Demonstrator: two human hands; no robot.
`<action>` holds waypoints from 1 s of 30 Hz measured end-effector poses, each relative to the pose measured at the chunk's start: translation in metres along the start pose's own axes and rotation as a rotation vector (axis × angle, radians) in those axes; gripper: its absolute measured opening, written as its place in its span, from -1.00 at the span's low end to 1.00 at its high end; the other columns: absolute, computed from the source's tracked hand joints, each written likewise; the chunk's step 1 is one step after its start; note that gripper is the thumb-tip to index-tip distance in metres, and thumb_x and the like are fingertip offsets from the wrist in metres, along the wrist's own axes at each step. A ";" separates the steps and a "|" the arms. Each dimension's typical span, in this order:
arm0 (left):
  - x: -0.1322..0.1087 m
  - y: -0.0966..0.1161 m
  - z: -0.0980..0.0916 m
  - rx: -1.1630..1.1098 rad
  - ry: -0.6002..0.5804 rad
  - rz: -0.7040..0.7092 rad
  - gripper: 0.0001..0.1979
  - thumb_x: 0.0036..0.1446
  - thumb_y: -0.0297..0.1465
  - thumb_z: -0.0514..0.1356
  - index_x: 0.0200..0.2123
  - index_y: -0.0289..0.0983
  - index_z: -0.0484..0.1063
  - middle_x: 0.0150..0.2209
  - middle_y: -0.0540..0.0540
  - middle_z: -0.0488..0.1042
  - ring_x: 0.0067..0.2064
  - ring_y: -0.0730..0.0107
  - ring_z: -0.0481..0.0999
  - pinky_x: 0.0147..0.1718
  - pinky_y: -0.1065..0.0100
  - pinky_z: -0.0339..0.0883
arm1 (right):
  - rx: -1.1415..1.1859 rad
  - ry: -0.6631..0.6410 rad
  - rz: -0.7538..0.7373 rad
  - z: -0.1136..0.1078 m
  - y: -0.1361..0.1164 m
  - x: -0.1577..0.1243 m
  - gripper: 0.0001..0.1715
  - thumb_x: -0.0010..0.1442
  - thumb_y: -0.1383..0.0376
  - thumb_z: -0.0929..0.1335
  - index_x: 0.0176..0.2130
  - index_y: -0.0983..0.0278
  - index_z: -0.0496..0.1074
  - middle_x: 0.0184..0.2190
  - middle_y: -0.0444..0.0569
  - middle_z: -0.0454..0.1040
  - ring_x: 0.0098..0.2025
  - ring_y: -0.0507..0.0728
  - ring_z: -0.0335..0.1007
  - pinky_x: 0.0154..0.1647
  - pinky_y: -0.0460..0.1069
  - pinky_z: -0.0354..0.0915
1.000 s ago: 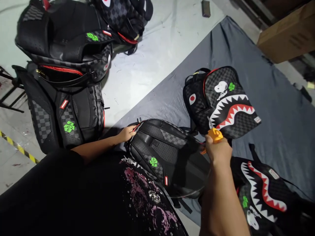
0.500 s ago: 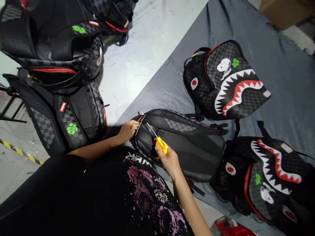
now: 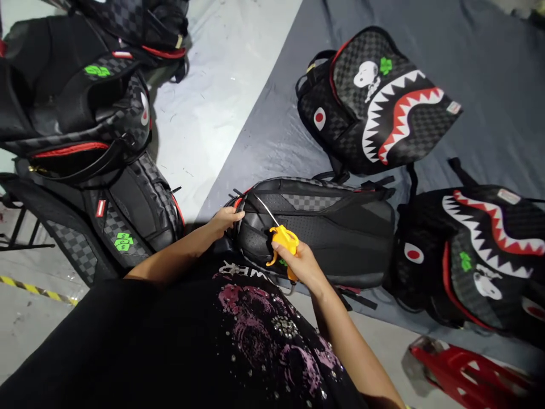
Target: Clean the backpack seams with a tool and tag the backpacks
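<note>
A black backpack (image 3: 357, 244) lies in front of me with its padded back panel up and a grey checkered patch on one strap. My left hand (image 3: 227, 220) is closed at its left end, the thumb resting on the edge near the red-trimmed zip. In my right hand (image 3: 300, 261) is a yellow-handled tool (image 3: 284, 238) with a long thin metal shaft. The shaft points up and left over the backpack's left part, close to its surface. Whether the tip touches the bag I cannot tell.
Two backpacks with shark-mouth prints, one at the upper right (image 3: 398, 108) and one at the lower right (image 3: 481, 255), lie on the grey cloth (image 3: 259, 130). More black backpacks (image 3: 76, 113) are piled at the left. A red plastic object (image 3: 468, 369) sits at the lower right.
The camera view has shifted and turned slightly. Both hands stay at the same backpack, and the left thumb now extends further over its edge. The yellow-handled tool remains in my right hand.
</note>
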State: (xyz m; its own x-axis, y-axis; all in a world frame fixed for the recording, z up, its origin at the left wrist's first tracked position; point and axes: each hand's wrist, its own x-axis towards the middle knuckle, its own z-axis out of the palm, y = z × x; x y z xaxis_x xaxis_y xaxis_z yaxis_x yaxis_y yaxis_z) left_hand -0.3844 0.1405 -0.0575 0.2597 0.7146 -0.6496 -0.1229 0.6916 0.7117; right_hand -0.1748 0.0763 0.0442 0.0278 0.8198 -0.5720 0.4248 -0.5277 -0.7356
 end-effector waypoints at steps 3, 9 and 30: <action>-0.017 0.020 0.019 -0.074 -0.030 0.003 -0.62 -0.10 -0.13 0.38 -0.40 -0.30 0.40 -0.49 0.00 0.52 -0.51 0.52 0.44 -0.49 0.46 0.29 | 0.054 0.084 -0.028 -0.011 -0.008 -0.020 -0.51 -0.06 -0.06 0.42 -0.30 0.27 0.47 -0.41 -0.07 0.50 -0.38 0.11 0.37 -0.29 0.01 0.33; -0.058 0.082 0.059 -0.182 -0.096 0.222 -0.51 -0.25 -0.10 0.47 -0.37 -0.32 0.42 -0.48 0.02 0.55 -0.46 0.52 0.49 -0.42 0.47 0.35 | 0.119 0.267 -0.104 -0.034 -0.013 -0.047 -0.65 0.04 0.00 0.40 -0.38 0.23 0.46 -0.46 -0.08 0.48 -0.42 0.10 0.35 -0.37 -0.03 0.31; -0.115 0.118 0.092 0.052 -0.012 0.365 -0.66 -0.20 -0.42 0.41 -0.29 -0.34 0.44 -0.41 -0.02 0.57 -0.43 0.51 0.53 -0.34 0.44 0.42 | 0.327 0.259 -0.257 -0.068 0.004 -0.060 -0.61 0.04 0.02 0.45 -0.29 0.28 0.56 -0.35 -0.01 0.58 -0.33 0.17 0.48 -0.27 0.01 0.40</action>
State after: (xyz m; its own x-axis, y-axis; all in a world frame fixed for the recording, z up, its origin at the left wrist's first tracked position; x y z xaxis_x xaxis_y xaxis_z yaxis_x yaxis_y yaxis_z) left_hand -0.3410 0.1305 0.1257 0.2187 0.9119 -0.3474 -0.1607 0.3848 0.9089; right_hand -0.1132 0.0402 0.1007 0.2012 0.9393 -0.2781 0.1424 -0.3089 -0.9404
